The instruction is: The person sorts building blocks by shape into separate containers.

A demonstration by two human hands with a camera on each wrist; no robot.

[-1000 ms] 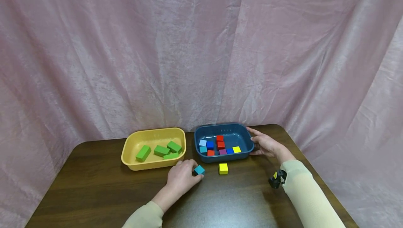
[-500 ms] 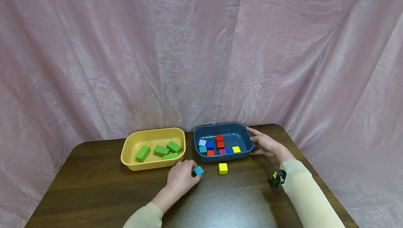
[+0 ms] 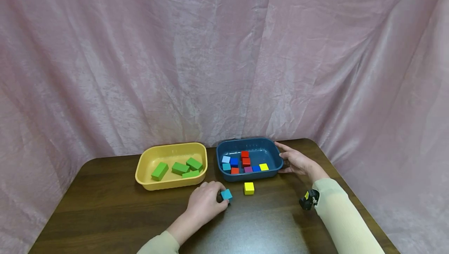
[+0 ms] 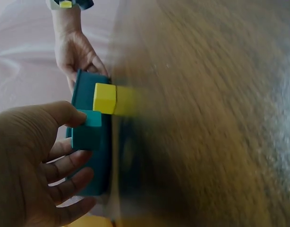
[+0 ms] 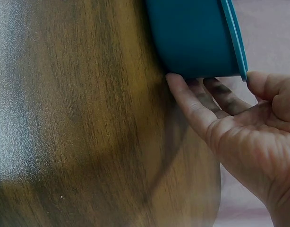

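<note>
My left hand (image 3: 207, 203) pinches a teal cube (image 3: 226, 195) between thumb and fingers, in front of the blue tray. The left wrist view shows the thumb on the cube (image 4: 87, 135) and the other fingers spread below it. A yellow cube (image 3: 249, 188) sits on the table between that hand and the blue tray (image 3: 268, 139). My right hand (image 3: 296, 161) touches the tray's right end with extended fingers. In the right wrist view its fingertips (image 5: 175, 81) are against the tray wall (image 5: 197, 42) and the thumb is at the rim.
Inside the blue tray lie several cubes, among them a purple cube (image 3: 248, 169) and a light blue cube (image 3: 226, 160). To its left stands a yellow tray (image 3: 147, 185) with several green blocks (image 3: 159, 171). A pink curtain (image 3: 224, 59) hangs behind the wooden table (image 3: 105, 207).
Holding the teal cube, my left hand has shifted slightly right and nearer to me. The right hand stays at the blue tray's end.
</note>
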